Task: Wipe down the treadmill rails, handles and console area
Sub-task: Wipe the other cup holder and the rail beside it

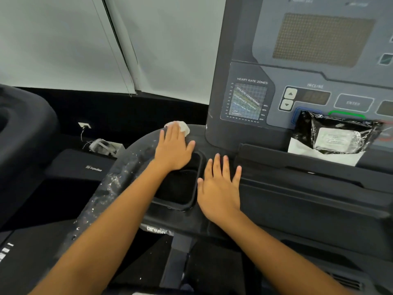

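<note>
White cloth (183, 127) lies pinned under your straight-fingered left hand (173, 149) on the treadmill's curved handle (129, 167) beside the console (240, 50), while your right hand (220, 189) rests released and flat by the cup holder (180, 188), seemingly bracing.

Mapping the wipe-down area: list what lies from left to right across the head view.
Wall socket → left hand pressing the wipe → right hand → incline arrow buttons → black packet.
</note>
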The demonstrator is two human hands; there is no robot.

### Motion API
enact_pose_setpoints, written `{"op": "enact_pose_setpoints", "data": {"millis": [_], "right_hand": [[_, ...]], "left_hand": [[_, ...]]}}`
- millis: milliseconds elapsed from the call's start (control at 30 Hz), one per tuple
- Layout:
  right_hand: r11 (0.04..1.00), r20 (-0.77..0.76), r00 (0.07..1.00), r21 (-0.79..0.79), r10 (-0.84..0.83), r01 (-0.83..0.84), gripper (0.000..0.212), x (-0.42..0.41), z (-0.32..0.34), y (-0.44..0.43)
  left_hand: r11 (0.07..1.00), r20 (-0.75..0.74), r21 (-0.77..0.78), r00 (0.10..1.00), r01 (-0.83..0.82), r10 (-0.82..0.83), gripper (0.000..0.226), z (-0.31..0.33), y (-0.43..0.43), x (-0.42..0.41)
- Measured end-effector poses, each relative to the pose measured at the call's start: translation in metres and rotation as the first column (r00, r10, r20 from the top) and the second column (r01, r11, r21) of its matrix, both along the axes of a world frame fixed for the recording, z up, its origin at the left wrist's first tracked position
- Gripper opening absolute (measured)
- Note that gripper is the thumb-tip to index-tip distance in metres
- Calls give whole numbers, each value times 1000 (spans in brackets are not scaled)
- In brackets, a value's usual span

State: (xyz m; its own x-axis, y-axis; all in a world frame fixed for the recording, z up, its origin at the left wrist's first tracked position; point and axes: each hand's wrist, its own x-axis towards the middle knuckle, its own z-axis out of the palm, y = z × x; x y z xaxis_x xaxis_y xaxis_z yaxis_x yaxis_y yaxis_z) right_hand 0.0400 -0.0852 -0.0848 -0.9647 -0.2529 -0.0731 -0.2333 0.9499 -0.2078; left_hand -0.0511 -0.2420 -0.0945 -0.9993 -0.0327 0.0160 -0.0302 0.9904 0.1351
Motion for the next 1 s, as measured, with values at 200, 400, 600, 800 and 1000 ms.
{"op": "enact_pose_setpoints", "data": {"millis": [200,400,600,800,1000], "right_hand": [[1000,-24,1000,-11,-3,3,62,-1,-1,1],[1000,2,1000,-11,4,-4,62,-1,0,2],[1000,-19,1000,-14,0,0,62,-2,-2,0],[1000,-22,1000,-27,5,-6,62,-2,-2,1],[999,-15,1000,-31,14,-14,62,-2,-1,3]], "left_hand": [[988,-9,-38,989,149,-149,63,-5,27,-4],[982,11,16,982,-187,187,60,1,-47,0],[992,-47,-44,992,-119,117,69,0,25,-18],[997,20,-41,998,66,-65,65,2,31,-23],[977,33,-85,980,-195,199,65,1,-29,10]]}}
